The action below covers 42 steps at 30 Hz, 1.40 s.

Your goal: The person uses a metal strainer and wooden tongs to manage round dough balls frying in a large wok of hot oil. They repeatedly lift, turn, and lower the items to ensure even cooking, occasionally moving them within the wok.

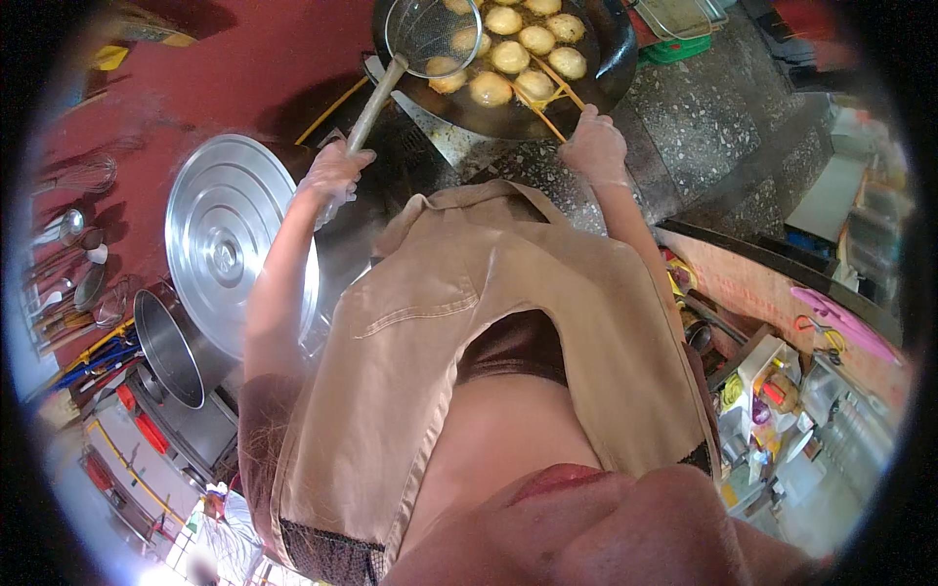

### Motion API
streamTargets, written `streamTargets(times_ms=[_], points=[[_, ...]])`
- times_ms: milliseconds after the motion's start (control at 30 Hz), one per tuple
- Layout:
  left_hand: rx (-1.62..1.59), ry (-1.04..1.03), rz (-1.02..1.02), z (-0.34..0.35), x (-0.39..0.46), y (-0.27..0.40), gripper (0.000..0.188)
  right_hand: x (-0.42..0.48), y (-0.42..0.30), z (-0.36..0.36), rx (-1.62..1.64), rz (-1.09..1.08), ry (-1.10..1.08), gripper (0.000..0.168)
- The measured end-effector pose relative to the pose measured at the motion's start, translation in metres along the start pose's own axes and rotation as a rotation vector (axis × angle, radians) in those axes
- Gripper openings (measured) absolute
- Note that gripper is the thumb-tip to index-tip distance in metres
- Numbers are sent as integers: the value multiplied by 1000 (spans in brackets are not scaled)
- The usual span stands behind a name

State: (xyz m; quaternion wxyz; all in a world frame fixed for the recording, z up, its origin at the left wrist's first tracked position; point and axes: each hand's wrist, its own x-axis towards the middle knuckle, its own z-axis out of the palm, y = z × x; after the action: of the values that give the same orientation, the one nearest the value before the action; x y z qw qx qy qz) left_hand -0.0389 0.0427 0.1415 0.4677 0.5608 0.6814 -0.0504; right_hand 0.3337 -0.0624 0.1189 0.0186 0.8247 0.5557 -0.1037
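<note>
My left hand point(333, 176), in a clear plastic glove, grips the handle of a round wire-mesh skimmer point(432, 36). Its mesh hangs over the left side of a dark wok point(619, 77). Several round, golden balls of food point(510, 56) sit in the oil, and some show through the mesh. At the wok's near right edge, my gloved right hand point(595, 143) holds a pair of long wooden chopsticks point(541, 113). Their tips reach in among the balls, spread apart, with a thin yellow strip between the two sticks. Whether the tips touch a ball, I cannot tell.
A large metal lid point(227, 256) stands beside my left forearm, with a deep pot point(168, 351) behind it. Whisks point(91, 174) and ladles hang at far left. Right of the wok are a speckled counter point(696, 139) and a metal tray point(678, 16). Scissors point(821, 333) lie farther right.
</note>
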Motion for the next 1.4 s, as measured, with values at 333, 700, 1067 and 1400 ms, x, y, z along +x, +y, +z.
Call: streamTargets(times_ms=[333, 700, 1067, 1400], points=[[47, 63, 0, 5, 0, -6, 40, -26, 10, -54, 123, -85, -353, 67], [58, 110, 37, 4, -6, -12, 39, 15, -18, 19, 469, -180, -452, 72], [-24, 128, 31, -15, 2, 10, 35, 32, -54, 29, 450, -133, -270, 65], [28, 106, 41, -20, 19, 14, 38, 53, -65, 42, 462, -128, -220, 59]])
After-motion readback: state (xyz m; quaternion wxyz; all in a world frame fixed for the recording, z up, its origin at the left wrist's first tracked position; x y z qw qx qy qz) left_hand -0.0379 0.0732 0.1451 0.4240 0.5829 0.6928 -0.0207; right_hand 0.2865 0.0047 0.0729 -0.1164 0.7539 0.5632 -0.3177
